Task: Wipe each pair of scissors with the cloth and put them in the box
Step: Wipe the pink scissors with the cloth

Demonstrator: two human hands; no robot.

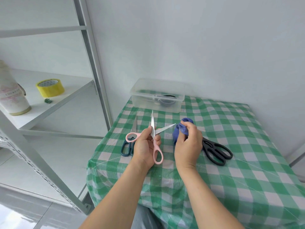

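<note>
My left hand (145, 146) grips the pink-handled scissors (156, 151) near the pivot, above the table, with the blades spread apart and pointing away from me. Just to the right of the blade tips, my right hand (188, 144) holds a bunched blue cloth (184, 128). Dark teal scissors (127, 147) lie on the table, partly hidden behind my left hand. Black scissors (217, 151) lie to the right of my right hand. A clear plastic box (156, 95) stands at the table's far edge with a dark pair of scissors inside.
The table wears a green and white checked cloth (231, 129) and stands against a white wall. A white metal shelf (49, 100) to the left holds a yellow tape roll (50, 88) and a white cylinder (11, 95).
</note>
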